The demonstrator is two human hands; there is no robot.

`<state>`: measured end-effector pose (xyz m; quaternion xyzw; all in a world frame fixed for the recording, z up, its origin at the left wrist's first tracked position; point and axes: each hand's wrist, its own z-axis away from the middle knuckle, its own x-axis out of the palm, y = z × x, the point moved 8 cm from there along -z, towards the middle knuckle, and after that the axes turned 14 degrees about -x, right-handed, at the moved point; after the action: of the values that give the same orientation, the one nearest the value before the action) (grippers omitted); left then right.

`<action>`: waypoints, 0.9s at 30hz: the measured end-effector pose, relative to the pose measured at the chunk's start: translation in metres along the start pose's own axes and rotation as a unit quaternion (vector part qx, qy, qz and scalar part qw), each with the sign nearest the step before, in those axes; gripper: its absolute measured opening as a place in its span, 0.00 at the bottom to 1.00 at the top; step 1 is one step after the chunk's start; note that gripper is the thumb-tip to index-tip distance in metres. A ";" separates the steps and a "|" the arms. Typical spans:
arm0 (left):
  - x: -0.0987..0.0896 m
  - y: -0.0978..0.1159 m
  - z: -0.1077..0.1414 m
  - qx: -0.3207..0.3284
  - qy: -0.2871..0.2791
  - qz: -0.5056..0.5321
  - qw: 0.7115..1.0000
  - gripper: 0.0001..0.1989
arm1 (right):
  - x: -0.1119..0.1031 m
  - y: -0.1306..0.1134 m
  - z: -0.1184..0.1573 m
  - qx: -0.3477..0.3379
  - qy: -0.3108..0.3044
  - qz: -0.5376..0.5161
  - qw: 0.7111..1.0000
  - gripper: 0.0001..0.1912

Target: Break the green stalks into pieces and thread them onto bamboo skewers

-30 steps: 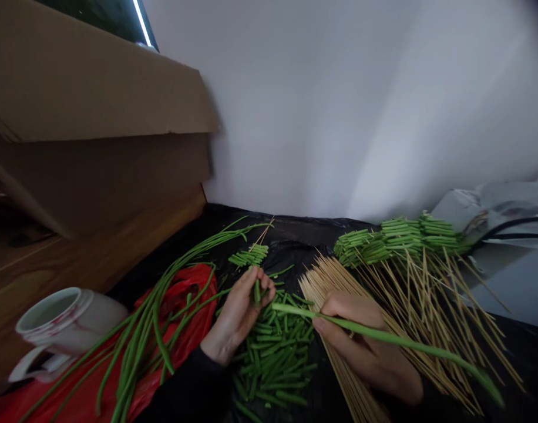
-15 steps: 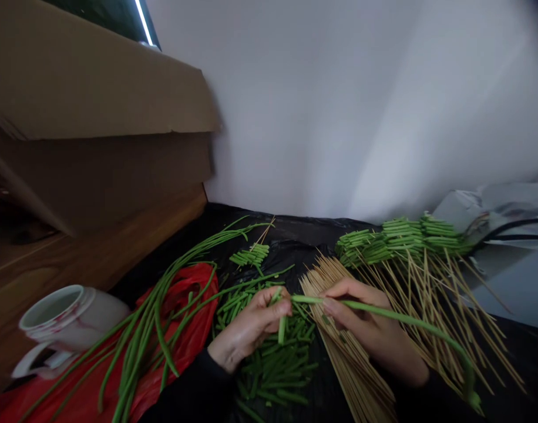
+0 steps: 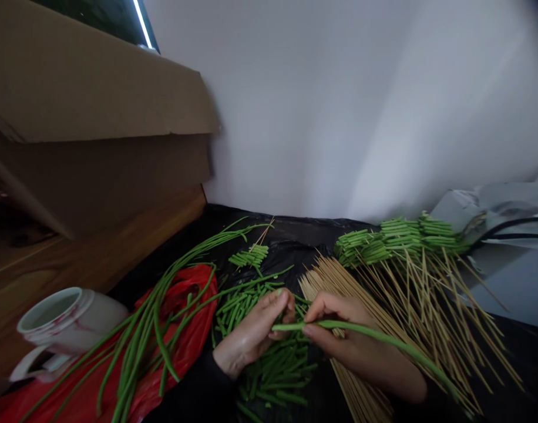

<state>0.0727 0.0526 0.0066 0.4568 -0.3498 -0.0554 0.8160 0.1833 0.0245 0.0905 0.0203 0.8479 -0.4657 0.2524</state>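
Observation:
A long green bean (image 3: 383, 336) is pinched between the thumb and fingers of my right hand (image 3: 355, 335), its long part trailing to the lower right. My left hand (image 3: 258, 329) is closed by the bean's short end, with curled fingers touching or close to it; whether it grips the bean or anything else is hidden. Beneath both hands lies a heap of cut bean pieces (image 3: 278, 373). Bare wooden skewers (image 3: 361, 388) lie in a bundle under my right hand.
Skewered beans (image 3: 401, 238) are stacked at the right, one small skewered set (image 3: 250, 256) behind the heap. Long beans (image 3: 139, 346) lie on a red bag (image 3: 198, 294) beside a white mug (image 3: 75, 320). A cardboard box (image 3: 101, 88) stands back left.
My right hand has moved slightly left and down with the bean, whose short end now lies lower by my left hand. The cut piece that hung from my left fingers no longer shows.

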 end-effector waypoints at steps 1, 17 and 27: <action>0.004 -0.005 0.001 -0.017 -0.019 -0.035 0.999 0.24 | 0.001 0.004 0.000 0.019 -0.005 -0.018 1.000 0.05; -0.033 0.013 -0.003 0.051 0.057 0.281 0.957 0.11 | 0.001 -0.002 0.001 -0.081 0.031 0.077 0.993 0.08; -0.013 0.010 0.005 -0.005 0.024 0.010 1.000 0.17 | 0.020 0.029 0.012 0.142 -0.013 -0.153 0.978 0.13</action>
<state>0.0570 0.0600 0.0093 0.4505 -0.3346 -0.0379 0.8268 0.1786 0.0277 0.0540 -0.0800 0.7628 -0.6148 0.1838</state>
